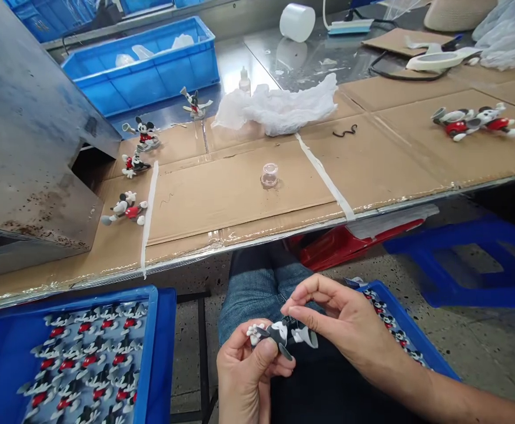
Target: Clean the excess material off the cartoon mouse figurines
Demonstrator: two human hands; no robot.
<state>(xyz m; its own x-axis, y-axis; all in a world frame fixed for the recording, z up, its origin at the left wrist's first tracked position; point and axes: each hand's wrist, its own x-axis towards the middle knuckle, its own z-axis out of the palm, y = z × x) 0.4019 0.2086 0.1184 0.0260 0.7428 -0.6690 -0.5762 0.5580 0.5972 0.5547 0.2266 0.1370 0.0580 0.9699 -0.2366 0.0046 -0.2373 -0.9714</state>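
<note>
Low over the lap, my left hand (255,365) is closed round a small cartoon mouse figurine (279,335) with black ears, white gloves and a grey horn-shaped part. The figurine lies sideways between thumb and fingers. Just above it, my right hand (336,312) has thumb and forefinger pinched together; anything between their tips is too small or hidden to make out. On the cardboard-covered bench in front stands a small clear cup (269,175).
Mouse figurines (127,207) lie on the bench at left, with more figurines (475,122) at right. A blue tray (151,353) of figurines sits at lower left, another blue tray (434,347) at right. White plastic film (283,109) and a blue crate (146,76) are behind.
</note>
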